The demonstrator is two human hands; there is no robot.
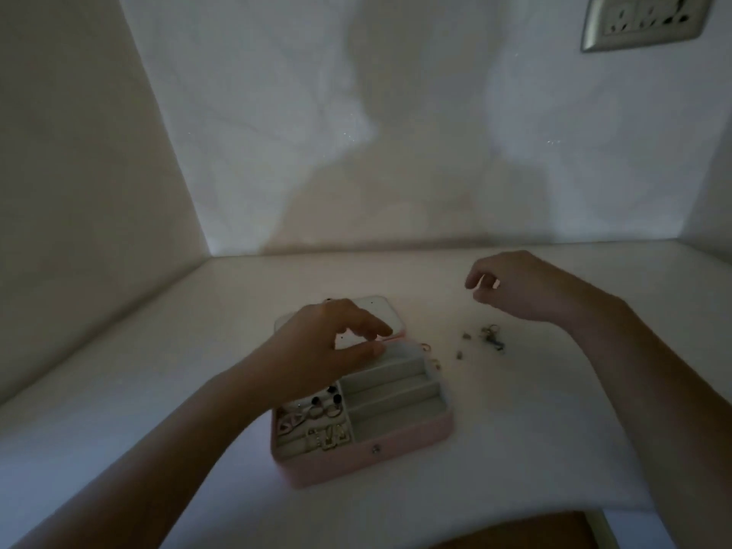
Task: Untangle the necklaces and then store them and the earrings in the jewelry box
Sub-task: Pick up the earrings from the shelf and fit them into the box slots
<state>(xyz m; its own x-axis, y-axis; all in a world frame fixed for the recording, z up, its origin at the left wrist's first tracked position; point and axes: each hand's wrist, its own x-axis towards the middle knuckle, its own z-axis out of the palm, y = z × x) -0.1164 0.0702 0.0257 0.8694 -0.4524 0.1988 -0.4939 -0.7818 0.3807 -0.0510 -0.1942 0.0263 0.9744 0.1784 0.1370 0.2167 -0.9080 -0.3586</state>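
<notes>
Two forearms (178,441) shown bare along their visible length in dim light, left hand (317,346) and right hand (515,291) seen uncovered, a small dark ring (327,301) faintly glimpsed on a left-hand finger, finer detail lost to blur

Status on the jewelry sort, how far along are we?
Done: several small pieces already sit in the left compartments of the open jewelry box. In hand: the left hand is at the lid; the right hand hovers with fingers curled, contents unclear. Left: loose pieces lie on the table right of the box, whose right-hand slots look empty.
</notes>
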